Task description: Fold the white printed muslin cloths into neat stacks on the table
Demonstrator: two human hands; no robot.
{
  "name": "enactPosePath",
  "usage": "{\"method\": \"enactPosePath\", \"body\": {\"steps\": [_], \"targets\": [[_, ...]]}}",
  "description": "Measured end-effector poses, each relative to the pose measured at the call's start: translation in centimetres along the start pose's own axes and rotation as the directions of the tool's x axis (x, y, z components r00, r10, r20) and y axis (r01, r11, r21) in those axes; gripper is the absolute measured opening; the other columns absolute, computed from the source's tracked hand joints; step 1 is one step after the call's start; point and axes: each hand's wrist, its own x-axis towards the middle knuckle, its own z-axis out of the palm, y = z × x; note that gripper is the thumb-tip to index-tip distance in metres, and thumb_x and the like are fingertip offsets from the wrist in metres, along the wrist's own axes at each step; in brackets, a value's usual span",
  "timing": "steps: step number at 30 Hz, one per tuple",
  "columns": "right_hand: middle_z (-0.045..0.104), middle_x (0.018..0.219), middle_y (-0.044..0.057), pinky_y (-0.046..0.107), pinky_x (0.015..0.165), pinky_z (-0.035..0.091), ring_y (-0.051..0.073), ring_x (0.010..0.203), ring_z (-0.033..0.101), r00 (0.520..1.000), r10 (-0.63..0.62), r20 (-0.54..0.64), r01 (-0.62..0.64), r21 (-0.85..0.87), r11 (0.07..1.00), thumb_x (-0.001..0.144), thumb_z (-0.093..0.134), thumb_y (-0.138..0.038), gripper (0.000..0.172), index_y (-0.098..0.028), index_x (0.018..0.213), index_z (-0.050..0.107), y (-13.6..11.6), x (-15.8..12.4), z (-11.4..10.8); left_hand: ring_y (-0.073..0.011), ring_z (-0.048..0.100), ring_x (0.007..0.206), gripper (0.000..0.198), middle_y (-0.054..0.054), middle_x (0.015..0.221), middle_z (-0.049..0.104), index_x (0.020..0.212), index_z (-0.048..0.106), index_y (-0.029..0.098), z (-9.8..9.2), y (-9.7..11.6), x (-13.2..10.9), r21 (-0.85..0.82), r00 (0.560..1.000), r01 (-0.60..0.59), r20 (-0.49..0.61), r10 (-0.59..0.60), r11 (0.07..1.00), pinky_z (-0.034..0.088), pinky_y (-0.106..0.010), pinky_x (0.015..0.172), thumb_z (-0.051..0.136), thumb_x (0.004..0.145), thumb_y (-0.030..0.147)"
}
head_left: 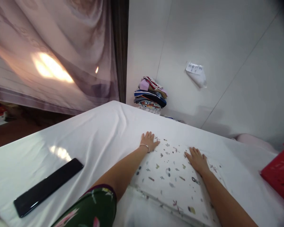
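Observation:
A white cloth with small printed figures (pixel 168 176) lies folded in a flat rectangle on the white-covered table (pixel 92 138). At its far left corner my left hand (pixel 149 142) rests palm down, fingers spread, with a bracelet at the wrist. My right hand (pixel 197 160) lies flat on the right part of the same cloth, its fingers stretched forward. Neither hand grips anything. Whether the cloth is one piece or several layers from separate items, I cannot tell.
To the left on the table lies a long black glossy slab (pixel 48 187). A stack of folded clothes (pixel 150 94) stands beyond the far edge, against the white wall (pixel 203 34). A red bag-like object (pixel 279 173) is at the right. A pinkish curtain (pixel 61 41) hangs at the left.

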Motion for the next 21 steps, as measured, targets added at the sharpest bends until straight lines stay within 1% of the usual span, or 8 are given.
{"method": "enactPosePath", "body": {"steps": [3,6,10,13,15,18,20,21], "targets": [[0.025,0.146,0.01,0.054,0.104,0.018,0.027,0.134,0.018,1.0,0.009,0.012,-0.009,0.049,0.999,0.089,0.018,-0.05,0.06,-0.017,0.137,0.032,1.1,0.6,0.8,-0.0266,0.003,0.137,0.082,-0.007,0.15,0.011,0.14,0.026,0.018,0.3,-0.4,0.5,-0.003,1.0,0.006,0.015,-0.006,1.0,0.005,-0.049,0.109,0.011,0.077,0.069],[0.024,0.146,0.01,0.054,0.103,0.02,0.027,0.134,0.019,1.0,0.024,0.014,-0.025,0.1,0.995,0.089,0.014,-0.052,0.062,-0.018,0.137,0.033,1.7,0.9,0.6,-0.0284,0.005,0.137,0.083,-0.008,0.149,0.014,0.139,0.027,0.019,-0.3,-0.1,0.9,-0.004,0.998,0.047,0.047,-0.047,0.999,0.004,-0.052,0.108,0.011,0.076,0.071],[0.024,0.146,0.01,0.055,0.103,0.017,0.029,0.134,0.018,0.999,0.038,-0.021,-0.036,0.074,0.997,0.087,0.019,-0.056,0.064,-0.019,0.136,0.035,2.1,1.3,0.5,-0.0271,0.004,0.137,0.083,-0.007,0.149,0.014,0.139,0.028,0.017,0.0,-0.2,1.1,0.005,1.0,0.012,-0.009,-0.012,1.0,0.002,-0.049,0.109,0.011,0.077,0.07],[0.026,0.145,0.009,0.055,0.103,0.016,0.028,0.133,0.019,0.999,0.028,0.02,-0.029,0.088,0.996,0.087,0.02,-0.056,0.063,-0.019,0.135,0.036,2.2,1.6,0.2,-0.0267,0.005,0.137,0.081,-0.006,0.149,0.015,0.138,0.03,0.019,0.0,-0.2,1.3,-0.027,1.0,0.01,0.002,-0.01,1.0,0.004,-0.049,0.109,0.014,0.077,0.07],[0.024,0.146,0.009,0.053,0.104,0.017,0.027,0.134,0.018,0.998,0.037,0.045,-0.042,0.124,0.991,0.088,0.018,-0.052,0.061,-0.017,0.136,0.034,2.4,1.3,-0.5,-0.0271,0.009,0.136,0.077,-0.007,0.148,0.02,0.136,0.033,0.021,-0.8,-0.1,1.5,-0.063,0.999,0.025,0.031,-0.023,0.998,0.007,-0.051,0.108,0.017,0.078,0.068],[0.019,0.147,0.01,0.05,0.106,0.017,0.025,0.135,0.014,0.999,0.032,0.002,-0.032,0.154,0.987,0.09,0.016,-0.049,0.06,-0.016,0.138,0.031,3.0,-1.1,-1.7,-0.0269,0.017,0.135,0.071,-0.007,0.147,0.025,0.135,0.033,0.022,-3.2,-0.3,1.0,-0.118,0.997,0.055,0.06,-0.048,0.991,0.015,-0.052,0.106,0.015,0.081,0.065],[0.018,0.148,0.009,0.051,0.106,0.015,0.025,0.136,0.012,0.998,-0.034,-0.054,0.04,0.124,0.991,0.09,0.016,-0.05,0.06,-0.018,0.138,0.029,3.8,-4.2,-1.8,-0.025,0.012,0.136,0.071,-0.006,0.149,0.019,0.137,0.029,0.022,-4.5,-1.2,-1.0,-0.139,1.0,0.024,0.014,-0.022,0.99,0.012,-0.049,0.107,0.015,0.082,0.065],[0.017,0.148,0.008,0.051,0.106,0.015,0.025,0.136,0.011,0.995,-0.083,-0.063,0.089,0.101,0.991,0.09,0.017,-0.05,0.059,-0.02,0.139,0.028,4.2,-6.0,-1.6,-0.0243,0.01,0.137,0.071,-0.006,0.149,0.017,0.137,0.029,0.022,-4.8,-1.8,-2.6,-0.139,0.999,-0.023,-0.027,0.02,0.99,0.01,-0.047,0.108,0.017,0.082,0.064]]}}
